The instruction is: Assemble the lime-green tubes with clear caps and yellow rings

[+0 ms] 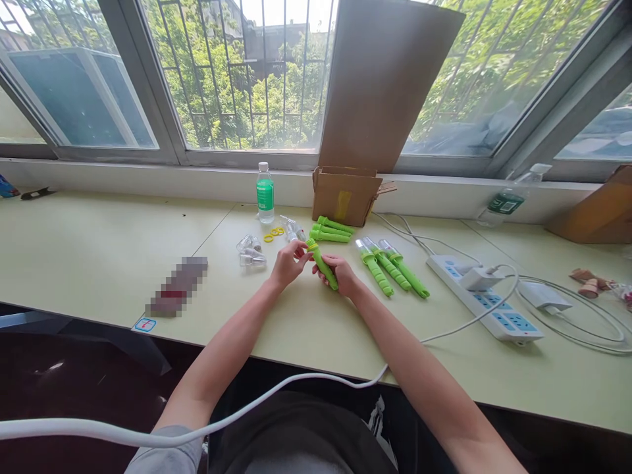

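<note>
My right hand (338,273) is wrapped round a green ribbed plastic handle (324,268), which slants over the table. At the handle's upper end, the fingers of my left hand (290,263) pinch its wide collar, where a bit of yellow shows. Beyond my hands lie several loose green handles (332,230) in front of a small cardboard box. To the right are three green handles with clear tops (390,266). Yellow rings (274,233) and clear plastic caps (251,251) lie left of my left hand.
A water bottle (265,194) and an open cardboard box (343,195) stand by the window. On the right are a white power strip (486,299), cables and a second bottle (508,197). A white cable (276,390) crosses in front of me. A blurred dark object (180,286) lies left.
</note>
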`<action>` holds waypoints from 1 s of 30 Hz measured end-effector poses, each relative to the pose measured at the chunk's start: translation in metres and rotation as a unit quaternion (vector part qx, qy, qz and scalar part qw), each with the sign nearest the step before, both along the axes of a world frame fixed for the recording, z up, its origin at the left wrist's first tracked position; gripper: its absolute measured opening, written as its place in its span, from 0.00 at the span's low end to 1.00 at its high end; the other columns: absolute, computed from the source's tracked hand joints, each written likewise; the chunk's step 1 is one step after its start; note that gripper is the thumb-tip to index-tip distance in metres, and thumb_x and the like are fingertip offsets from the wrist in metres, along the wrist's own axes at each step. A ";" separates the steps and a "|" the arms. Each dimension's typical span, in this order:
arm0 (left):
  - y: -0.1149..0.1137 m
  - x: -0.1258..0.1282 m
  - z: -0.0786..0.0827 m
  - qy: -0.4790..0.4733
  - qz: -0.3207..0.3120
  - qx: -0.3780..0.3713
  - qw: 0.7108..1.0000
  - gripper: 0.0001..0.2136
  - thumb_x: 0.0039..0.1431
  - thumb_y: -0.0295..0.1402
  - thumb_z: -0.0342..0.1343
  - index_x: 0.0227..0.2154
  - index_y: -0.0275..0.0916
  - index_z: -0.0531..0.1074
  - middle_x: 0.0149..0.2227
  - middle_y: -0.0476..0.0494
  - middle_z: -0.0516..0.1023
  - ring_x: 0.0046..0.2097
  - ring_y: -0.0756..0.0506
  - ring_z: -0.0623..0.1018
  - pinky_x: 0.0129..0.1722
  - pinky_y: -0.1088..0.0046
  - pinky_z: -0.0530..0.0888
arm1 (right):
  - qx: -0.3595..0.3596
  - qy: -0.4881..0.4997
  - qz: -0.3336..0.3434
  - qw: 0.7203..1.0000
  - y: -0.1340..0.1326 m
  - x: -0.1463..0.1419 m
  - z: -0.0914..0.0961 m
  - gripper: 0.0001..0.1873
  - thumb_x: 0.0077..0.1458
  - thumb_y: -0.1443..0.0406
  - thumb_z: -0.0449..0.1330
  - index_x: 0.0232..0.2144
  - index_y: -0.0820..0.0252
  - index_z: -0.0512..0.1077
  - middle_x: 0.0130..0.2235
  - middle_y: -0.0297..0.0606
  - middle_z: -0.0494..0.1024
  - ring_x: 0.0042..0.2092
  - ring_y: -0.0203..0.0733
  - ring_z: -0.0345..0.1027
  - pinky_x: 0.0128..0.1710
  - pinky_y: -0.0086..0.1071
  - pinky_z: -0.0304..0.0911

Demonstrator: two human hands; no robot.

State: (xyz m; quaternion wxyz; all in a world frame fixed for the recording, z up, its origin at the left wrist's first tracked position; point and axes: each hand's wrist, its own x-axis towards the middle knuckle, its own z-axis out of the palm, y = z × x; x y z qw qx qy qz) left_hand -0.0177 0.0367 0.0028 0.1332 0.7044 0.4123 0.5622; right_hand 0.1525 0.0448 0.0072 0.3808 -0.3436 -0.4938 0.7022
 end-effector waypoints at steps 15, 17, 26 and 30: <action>-0.002 0.001 -0.001 0.022 -0.003 -0.003 1.000 0.16 0.56 0.46 0.54 0.23 0.38 0.66 0.25 0.49 0.71 0.27 0.52 0.71 0.30 0.74 0.71 | 0.025 -0.030 0.056 0.998 -0.008 0.001 0.010 0.17 0.51 0.53 0.53 0.32 0.61 0.70 0.24 0.39 0.74 0.16 0.34 0.57 0.14 0.28 0.49; -0.002 0.000 -0.001 0.017 -0.005 -0.007 1.000 0.16 0.54 0.46 0.56 0.23 0.38 0.66 0.25 0.50 0.71 0.27 0.52 0.70 0.30 0.74 0.70 | 0.050 -0.039 0.081 0.995 -0.009 0.002 0.010 0.14 0.49 0.56 0.56 0.31 0.61 0.69 0.25 0.39 0.74 0.18 0.35 0.60 0.15 0.28 0.52; -0.004 0.002 0.000 0.023 -0.007 -0.009 1.000 0.15 0.53 0.46 0.57 0.25 0.38 0.65 0.24 0.50 0.71 0.27 0.52 0.71 0.31 0.74 0.71 | 0.062 -0.041 0.072 0.995 -0.012 -0.002 0.009 0.11 0.44 0.60 0.61 0.26 0.60 0.66 0.22 0.32 0.68 0.18 0.32 0.58 0.15 0.27 0.52; -0.006 0.003 0.002 -0.002 -0.001 -0.018 1.000 0.09 0.58 0.40 0.52 0.33 0.39 0.66 0.28 0.49 0.73 0.28 0.52 0.73 0.29 0.76 0.72 | 0.029 -0.015 0.035 0.999 -0.010 -0.001 0.010 0.11 0.45 0.61 0.60 0.31 0.59 0.67 0.20 0.30 0.65 0.18 0.31 0.55 0.15 0.27 0.50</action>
